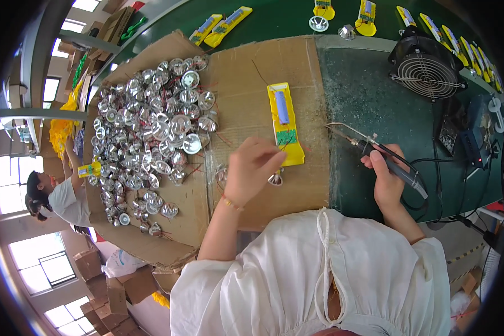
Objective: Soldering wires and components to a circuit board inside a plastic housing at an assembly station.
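On the cardboard in front of me lies a yellow flashlight housing (300, 155) with a blue cylindrical battery (282, 107) and a small green circuit board (286, 137). My left hand (255, 168) is closed in a pinch at the board's edge. Thin wires show by its fingertips, but what they grip is too small to make out. Partly under that hand sits a silver reflector cup (275, 179). My right hand (387, 173) holds a soldering iron (395, 168), its tip pointing left, apart from the housing. A thin metal tube (353, 130) runs along the iron.
Left of the housing, many silver reflector cups (159, 129) with wires fill a cardboard tray (168, 249). A black fan (428, 73) stands at the back right, near a blue soldering station (476, 140). More yellow housings (228, 27) line the far edge. Another person (67, 196) works at left.
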Demonstrator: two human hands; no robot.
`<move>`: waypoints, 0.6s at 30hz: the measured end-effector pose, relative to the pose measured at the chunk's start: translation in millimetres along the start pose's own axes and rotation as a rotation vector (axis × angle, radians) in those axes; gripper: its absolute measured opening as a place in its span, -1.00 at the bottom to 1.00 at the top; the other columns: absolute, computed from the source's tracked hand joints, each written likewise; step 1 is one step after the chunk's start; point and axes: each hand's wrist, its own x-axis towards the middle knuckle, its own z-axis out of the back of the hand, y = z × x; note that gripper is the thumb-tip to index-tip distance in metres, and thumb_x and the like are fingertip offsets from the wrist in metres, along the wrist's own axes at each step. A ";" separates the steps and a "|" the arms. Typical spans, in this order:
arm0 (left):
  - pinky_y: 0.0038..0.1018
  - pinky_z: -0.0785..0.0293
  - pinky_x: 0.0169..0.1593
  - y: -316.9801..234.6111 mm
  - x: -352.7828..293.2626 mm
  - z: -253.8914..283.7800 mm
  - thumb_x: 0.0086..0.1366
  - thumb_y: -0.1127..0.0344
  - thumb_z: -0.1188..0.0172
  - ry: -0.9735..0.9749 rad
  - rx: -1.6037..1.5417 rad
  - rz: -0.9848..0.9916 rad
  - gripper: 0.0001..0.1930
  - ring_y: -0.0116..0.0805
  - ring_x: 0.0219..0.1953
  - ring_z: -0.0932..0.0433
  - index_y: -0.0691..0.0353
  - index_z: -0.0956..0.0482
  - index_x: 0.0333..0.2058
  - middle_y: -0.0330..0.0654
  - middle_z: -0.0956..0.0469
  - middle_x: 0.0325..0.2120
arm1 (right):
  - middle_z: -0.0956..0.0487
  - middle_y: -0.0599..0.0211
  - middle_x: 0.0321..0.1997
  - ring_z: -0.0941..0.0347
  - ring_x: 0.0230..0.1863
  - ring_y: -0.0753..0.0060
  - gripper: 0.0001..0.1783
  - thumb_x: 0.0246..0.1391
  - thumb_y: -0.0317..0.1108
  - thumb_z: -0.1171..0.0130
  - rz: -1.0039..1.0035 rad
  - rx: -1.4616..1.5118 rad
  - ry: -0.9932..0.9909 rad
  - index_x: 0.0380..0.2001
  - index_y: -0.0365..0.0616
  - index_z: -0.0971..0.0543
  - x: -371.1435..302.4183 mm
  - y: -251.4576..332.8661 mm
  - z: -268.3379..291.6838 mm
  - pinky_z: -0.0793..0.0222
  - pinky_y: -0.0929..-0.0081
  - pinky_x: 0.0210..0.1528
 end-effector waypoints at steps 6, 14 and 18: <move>-0.52 -0.47 -0.48 1.2 45.5 -1.2 0.02 0.33 -0.16 0.216 0.402 0.144 -0.81 -0.46 -0.64 -0.54 0.39 -0.55 -0.57 -0.13 -0.52 -0.73 | -0.51 0.23 -0.51 -0.44 -0.48 0.53 -0.84 0.02 -0.43 -0.11 -0.072 0.035 -0.091 -0.37 -0.31 -0.43 10.6 -4.6 18.4 -0.38 0.65 -0.37; -0.38 -0.44 -0.26 -7.1 272.1 28.8 -0.02 -0.04 -0.21 -0.430 0.682 -0.286 -0.56 -0.16 -0.35 -0.56 0.27 -0.58 -0.36 -0.02 -0.57 -0.44 | -0.50 0.25 -0.52 -0.43 -0.49 0.55 -0.87 -0.01 -0.48 -0.12 -0.074 -0.041 -0.050 -0.40 -0.29 -0.41 10.0 -5.4 10.8 -0.37 0.64 -0.39; -0.32 -0.39 -0.08 3.4 292.4 53.6 -0.06 0.06 -0.22 -0.560 1.406 -0.095 -0.64 -0.21 -0.16 -0.49 0.16 -0.58 -0.33 -0.05 -0.50 -0.20 | -0.52 0.24 -0.52 -0.44 -0.49 0.56 -0.87 -0.03 -0.50 -0.13 -0.089 -0.032 -0.064 -0.41 -0.30 -0.40 9.0 -9.7 14.4 -0.38 0.63 -0.41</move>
